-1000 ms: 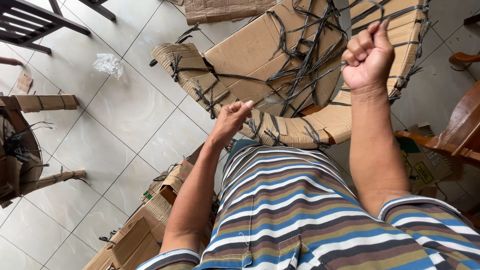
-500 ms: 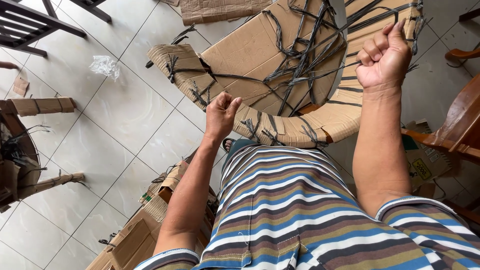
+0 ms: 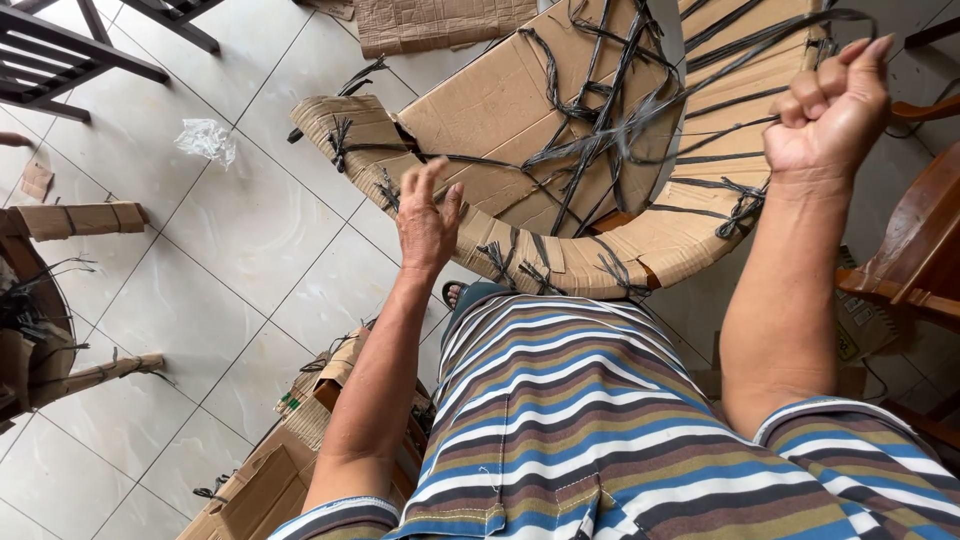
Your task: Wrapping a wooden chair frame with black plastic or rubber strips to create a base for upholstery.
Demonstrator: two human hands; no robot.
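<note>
A round piece of furniture wrapped in brown cardboard [image 3: 500, 100] stands in front of me, bound with black plastic straps [image 3: 600, 130]. My right hand [image 3: 830, 110] is raised at the upper right, fist closed on a black strap that runs taut from the cardboard. My left hand [image 3: 425, 215] hovers over the cardboard-wrapped rim, fingers spread, holding nothing. My striped shirt fills the lower middle of the view.
White tiled floor [image 3: 230, 230] lies to the left with a crumpled plastic scrap [image 3: 205, 140] on it. Dark slatted furniture [image 3: 60, 50] stands at top left, another cardboard-wrapped piece [image 3: 60, 300] at left, loose cardboard [image 3: 250, 480] by my feet, a wooden chair [image 3: 910, 260] at right.
My right hand has pulled the strap further up and to the right. My left hand has lifted off the rim and spread its fingers.
</note>
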